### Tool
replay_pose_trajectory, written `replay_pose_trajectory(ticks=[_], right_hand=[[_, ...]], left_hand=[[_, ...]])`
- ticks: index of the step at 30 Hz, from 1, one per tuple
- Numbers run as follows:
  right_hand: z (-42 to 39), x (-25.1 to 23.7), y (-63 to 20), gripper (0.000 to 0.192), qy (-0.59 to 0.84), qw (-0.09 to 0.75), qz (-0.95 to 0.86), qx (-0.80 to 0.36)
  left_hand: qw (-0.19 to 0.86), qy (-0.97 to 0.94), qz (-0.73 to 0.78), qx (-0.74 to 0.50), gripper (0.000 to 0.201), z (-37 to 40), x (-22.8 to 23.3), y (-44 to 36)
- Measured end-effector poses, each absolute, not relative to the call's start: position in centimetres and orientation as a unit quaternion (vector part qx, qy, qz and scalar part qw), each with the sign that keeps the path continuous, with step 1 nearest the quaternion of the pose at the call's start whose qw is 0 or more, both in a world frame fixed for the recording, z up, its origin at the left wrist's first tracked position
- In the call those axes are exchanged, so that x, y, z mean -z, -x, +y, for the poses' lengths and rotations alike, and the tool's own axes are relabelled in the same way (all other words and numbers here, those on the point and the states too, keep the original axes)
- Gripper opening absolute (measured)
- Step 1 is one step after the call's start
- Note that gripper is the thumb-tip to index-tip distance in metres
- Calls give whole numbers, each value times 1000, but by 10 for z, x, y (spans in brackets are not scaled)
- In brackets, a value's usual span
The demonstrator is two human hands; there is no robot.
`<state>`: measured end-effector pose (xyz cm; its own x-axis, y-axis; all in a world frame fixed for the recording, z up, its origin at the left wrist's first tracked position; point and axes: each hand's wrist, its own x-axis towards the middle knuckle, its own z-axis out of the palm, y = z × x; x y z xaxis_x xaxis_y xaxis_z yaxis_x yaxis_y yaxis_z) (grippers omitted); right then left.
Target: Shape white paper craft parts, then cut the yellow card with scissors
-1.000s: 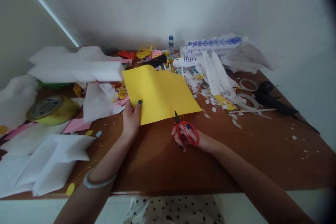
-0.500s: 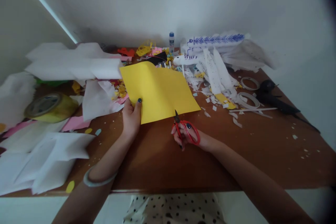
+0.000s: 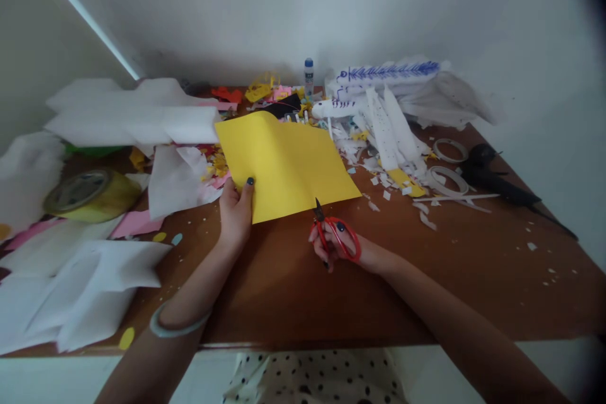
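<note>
A yellow sheet of paper (image 3: 284, 161) lies on the brown table (image 3: 473, 284), its far edge curling up a little. My left hand (image 3: 235, 214) pinches its near left corner, thumb on top. My right hand (image 3: 334, 246) grips red-handled scissors (image 3: 331, 231); the short dark blades point up and touch the sheet's near edge, right of centre.
White paper sheets (image 3: 89, 290) and a yellow tape roll (image 3: 89, 192) crowd the left side. At the back are coloured scraps, a glue bottle (image 3: 308, 74) and white paper strips (image 3: 388, 120). Tape rings (image 3: 447, 180) and a black glue gun (image 3: 497, 180) lie right.
The view shifted slightly between the earliest frame and now. Both hands, the yellow sheet and the scissors stay almost where they were.
</note>
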<state>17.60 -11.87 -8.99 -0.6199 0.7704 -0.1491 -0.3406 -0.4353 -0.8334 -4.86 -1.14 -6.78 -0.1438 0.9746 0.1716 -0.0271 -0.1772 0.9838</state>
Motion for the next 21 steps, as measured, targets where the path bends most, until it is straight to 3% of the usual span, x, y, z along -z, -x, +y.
replay_pose_trajectory(ticks=[12,21], right_hand=[[-118,93,-176,60,262,348,-409,-802],[-121,85,-178,54,252,342,-421,-801]], left_hand=[[425,-497,483,-582,36,-13,66,48],[431,-489,472,-593,38,-15,63,45]])
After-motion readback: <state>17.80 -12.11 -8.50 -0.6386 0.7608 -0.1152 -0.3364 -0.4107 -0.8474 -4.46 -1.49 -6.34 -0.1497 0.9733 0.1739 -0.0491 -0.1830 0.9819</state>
